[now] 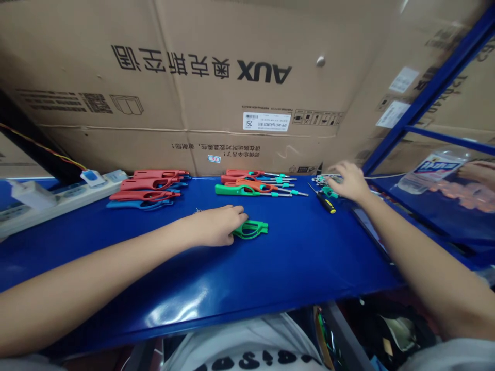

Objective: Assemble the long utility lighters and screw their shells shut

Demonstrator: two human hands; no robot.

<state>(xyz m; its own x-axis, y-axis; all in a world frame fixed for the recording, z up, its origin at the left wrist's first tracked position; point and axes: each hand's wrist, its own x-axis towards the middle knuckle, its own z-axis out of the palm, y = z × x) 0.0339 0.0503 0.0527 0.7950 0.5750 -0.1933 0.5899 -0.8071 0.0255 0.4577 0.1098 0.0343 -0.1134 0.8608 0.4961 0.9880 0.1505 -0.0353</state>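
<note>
Head view: a carton walls the blue surface beyond the screwdriver, lighters and left hand, fingers wrapped round a green handle, left of it, right hand spread over small parts behind it.

A green plastic casing with a looped opening juts sideways from the left hand; small teal-and-silver parts lie clustered by the right hand.

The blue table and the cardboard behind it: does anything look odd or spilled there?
One oddity: the large lettering on the cardboard is upside down. Nothing looks spilled on the blue table, and the green casing in the left hand shows no obvious damage, though fingers cover part of it.
</note>
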